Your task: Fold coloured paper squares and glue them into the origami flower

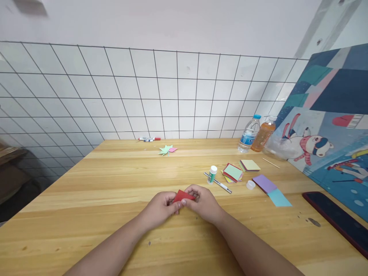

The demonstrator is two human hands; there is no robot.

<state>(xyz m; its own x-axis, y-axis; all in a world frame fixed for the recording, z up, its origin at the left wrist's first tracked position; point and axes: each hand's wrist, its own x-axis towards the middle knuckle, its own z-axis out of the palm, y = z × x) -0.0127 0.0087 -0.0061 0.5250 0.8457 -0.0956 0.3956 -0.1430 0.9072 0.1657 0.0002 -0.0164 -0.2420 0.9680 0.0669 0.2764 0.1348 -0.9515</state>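
A small piece of red paper (183, 195), folded to a pointed shape, is held just above the table near the middle of the view. My left hand (161, 206) pinches its left side between thumb and fingers. On the other side, my right hand (203, 203) grips the paper's right end, thumb in front and fingers behind. Parts of the paper are hidden by my fingers. Beyond my right hand, a glue stick (212, 174) with a white cap stands upright, touching or close to a grey-white utility knife (220, 184).
Colored paper squares (233, 172) lie stacked at right, with purple sheets (264, 183) and a clear round cap (250, 185) nearby. Farther back are a water bottle (248, 135), an orange drink bottle (263, 135), folded paper leaves (166, 150) and markers (149, 139). A phone (339, 218) lies far right.
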